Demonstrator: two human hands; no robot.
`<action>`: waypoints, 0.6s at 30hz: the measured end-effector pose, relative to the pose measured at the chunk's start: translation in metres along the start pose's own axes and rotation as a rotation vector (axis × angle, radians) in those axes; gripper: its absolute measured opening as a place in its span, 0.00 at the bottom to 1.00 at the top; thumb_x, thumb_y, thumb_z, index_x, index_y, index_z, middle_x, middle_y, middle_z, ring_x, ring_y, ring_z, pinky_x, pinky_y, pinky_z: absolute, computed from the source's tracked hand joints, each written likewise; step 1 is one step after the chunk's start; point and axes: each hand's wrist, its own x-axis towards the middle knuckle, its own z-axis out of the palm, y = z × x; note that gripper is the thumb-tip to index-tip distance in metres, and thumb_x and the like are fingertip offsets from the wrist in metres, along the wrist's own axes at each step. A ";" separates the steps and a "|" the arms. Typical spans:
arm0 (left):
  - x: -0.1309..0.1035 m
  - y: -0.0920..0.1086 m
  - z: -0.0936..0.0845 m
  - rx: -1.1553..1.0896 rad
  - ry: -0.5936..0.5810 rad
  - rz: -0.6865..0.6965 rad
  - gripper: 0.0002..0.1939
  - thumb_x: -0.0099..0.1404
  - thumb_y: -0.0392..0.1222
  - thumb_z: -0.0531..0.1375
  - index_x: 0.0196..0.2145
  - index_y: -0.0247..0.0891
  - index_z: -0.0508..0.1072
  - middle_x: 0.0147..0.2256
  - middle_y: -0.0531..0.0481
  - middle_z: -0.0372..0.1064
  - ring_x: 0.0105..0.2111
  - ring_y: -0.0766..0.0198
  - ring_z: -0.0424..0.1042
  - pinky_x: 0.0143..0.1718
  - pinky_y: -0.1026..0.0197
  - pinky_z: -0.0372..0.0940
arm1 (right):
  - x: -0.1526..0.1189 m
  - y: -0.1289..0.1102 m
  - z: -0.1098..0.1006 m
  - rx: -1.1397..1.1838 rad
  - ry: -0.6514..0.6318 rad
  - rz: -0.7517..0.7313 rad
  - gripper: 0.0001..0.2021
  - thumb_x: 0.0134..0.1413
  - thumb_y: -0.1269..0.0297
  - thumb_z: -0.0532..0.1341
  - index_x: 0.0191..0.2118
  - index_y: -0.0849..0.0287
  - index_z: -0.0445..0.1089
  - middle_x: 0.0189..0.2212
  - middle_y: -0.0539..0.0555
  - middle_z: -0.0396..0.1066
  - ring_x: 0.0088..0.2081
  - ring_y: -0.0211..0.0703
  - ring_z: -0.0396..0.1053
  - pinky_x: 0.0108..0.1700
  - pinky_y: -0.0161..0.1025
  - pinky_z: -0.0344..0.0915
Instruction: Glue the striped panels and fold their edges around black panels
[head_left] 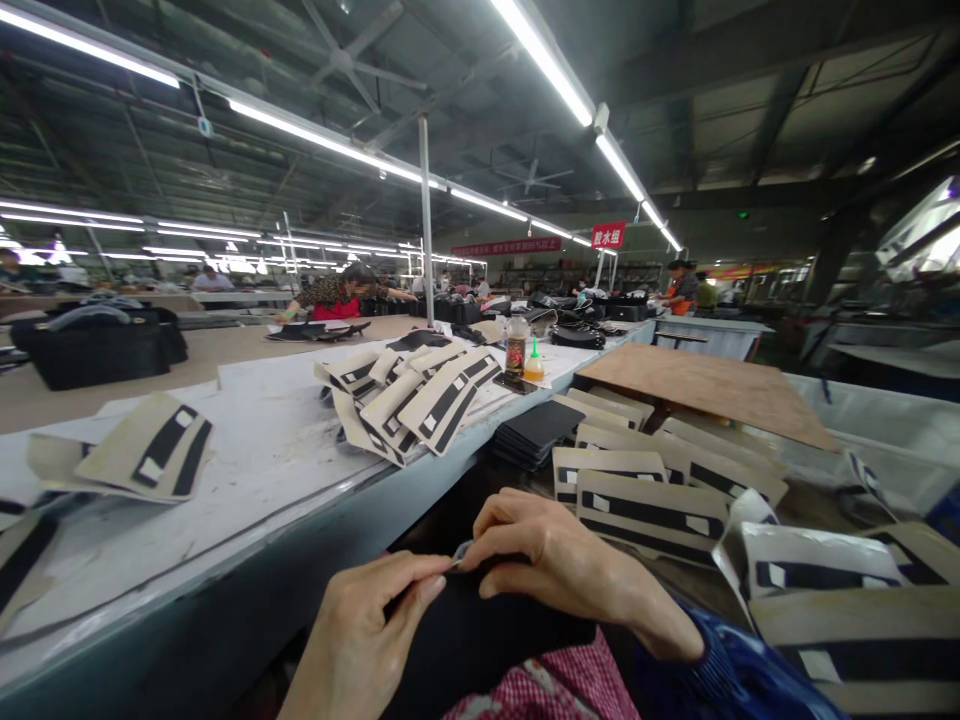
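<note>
My left hand (364, 620) pinches a tiny item between thumb and index finger. My right hand (540, 555) closes its fingertips on the same spot, where a small greyish piece (463, 550) shows; its kind is too small to make out. Both hands meet above my lap, in front of the table edge. Beyond the right hand lie beige panels (649, 510) with black strips and small white patches. A stack of black sheets (529, 435) sits just past my fingers.
On the white-covered table (255, 410) lies a pile of beige panels (412, 395), with more panels (154, 445) at left. A bottle (516, 347) and a green-tipped glue bottle (534, 362) stand behind. A brown board (705, 390) lies at right. A co-worker in red (341, 295) leans over the far table.
</note>
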 end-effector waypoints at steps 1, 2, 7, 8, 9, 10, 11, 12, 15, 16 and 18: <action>0.000 0.000 0.001 -0.009 0.008 0.002 0.10 0.69 0.38 0.62 0.41 0.45 0.85 0.32 0.52 0.84 0.28 0.64 0.83 0.32 0.72 0.74 | -0.002 -0.002 0.004 -0.054 0.024 0.010 0.11 0.57 0.68 0.72 0.46 0.50 0.82 0.39 0.50 0.76 0.41 0.40 0.74 0.43 0.34 0.69; 0.001 0.001 0.002 -0.013 0.009 -0.002 0.10 0.69 0.37 0.62 0.41 0.44 0.84 0.32 0.51 0.84 0.28 0.64 0.83 0.31 0.71 0.74 | -0.004 -0.003 0.007 -0.102 0.054 0.024 0.10 0.58 0.69 0.71 0.45 0.50 0.82 0.38 0.51 0.75 0.39 0.40 0.74 0.41 0.34 0.69; -0.002 0.000 0.013 0.049 0.045 -0.033 0.11 0.70 0.36 0.60 0.38 0.43 0.84 0.32 0.51 0.84 0.30 0.64 0.83 0.35 0.69 0.75 | -0.005 0.000 0.019 -0.051 0.050 0.049 0.08 0.61 0.71 0.68 0.44 0.56 0.82 0.37 0.53 0.80 0.37 0.42 0.78 0.41 0.34 0.71; -0.004 -0.001 0.015 0.060 0.041 -0.034 0.11 0.70 0.36 0.60 0.38 0.43 0.84 0.32 0.52 0.84 0.30 0.64 0.83 0.36 0.69 0.74 | -0.005 0.002 0.018 0.008 0.019 0.053 0.09 0.62 0.71 0.67 0.46 0.57 0.82 0.38 0.54 0.81 0.38 0.42 0.79 0.42 0.34 0.72; -0.005 -0.003 0.018 0.066 0.026 -0.036 0.11 0.70 0.36 0.60 0.38 0.43 0.84 0.32 0.53 0.83 0.30 0.65 0.83 0.36 0.70 0.74 | -0.005 0.004 0.017 0.062 -0.010 0.062 0.10 0.63 0.71 0.67 0.47 0.58 0.82 0.39 0.55 0.82 0.39 0.42 0.80 0.43 0.34 0.73; -0.007 -0.005 0.019 0.069 0.014 -0.043 0.12 0.70 0.35 0.59 0.39 0.43 0.84 0.32 0.53 0.83 0.30 0.66 0.82 0.35 0.70 0.74 | -0.005 0.005 0.015 0.108 -0.040 0.067 0.11 0.63 0.72 0.66 0.49 0.58 0.81 0.40 0.56 0.82 0.39 0.43 0.80 0.44 0.34 0.73; -0.008 -0.007 0.020 0.072 0.008 -0.054 0.13 0.70 0.34 0.58 0.39 0.43 0.84 0.31 0.53 0.83 0.30 0.66 0.82 0.34 0.70 0.73 | -0.005 0.006 0.013 0.147 -0.075 0.068 0.13 0.62 0.73 0.66 0.51 0.58 0.81 0.42 0.57 0.83 0.41 0.45 0.81 0.45 0.35 0.74; -0.009 -0.008 0.021 0.077 0.007 -0.061 0.13 0.71 0.34 0.58 0.39 0.43 0.84 0.31 0.53 0.82 0.30 0.66 0.82 0.34 0.70 0.73 | -0.006 0.006 0.011 0.184 -0.106 0.067 0.16 0.61 0.74 0.66 0.54 0.58 0.79 0.44 0.57 0.83 0.44 0.46 0.81 0.48 0.37 0.74; -0.009 -0.012 0.018 0.100 0.024 -0.073 0.13 0.71 0.34 0.58 0.40 0.42 0.84 0.32 0.51 0.82 0.30 0.65 0.82 0.35 0.69 0.74 | -0.008 0.009 0.008 0.304 -0.166 0.061 0.27 0.58 0.80 0.66 0.62 0.55 0.72 0.53 0.57 0.80 0.53 0.47 0.79 0.56 0.40 0.72; -0.008 -0.012 0.016 0.107 0.033 -0.070 0.12 0.70 0.34 0.59 0.39 0.41 0.84 0.32 0.51 0.82 0.31 0.65 0.82 0.35 0.69 0.74 | -0.010 0.011 0.009 0.332 -0.163 0.053 0.29 0.58 0.81 0.65 0.64 0.54 0.71 0.56 0.56 0.78 0.55 0.47 0.77 0.58 0.40 0.71; -0.006 -0.012 0.011 0.113 0.062 -0.063 0.11 0.69 0.34 0.60 0.38 0.40 0.84 0.31 0.51 0.82 0.30 0.65 0.82 0.36 0.70 0.74 | -0.014 0.016 0.013 0.335 -0.113 0.032 0.29 0.59 0.81 0.65 0.64 0.54 0.70 0.58 0.56 0.77 0.57 0.46 0.76 0.61 0.40 0.69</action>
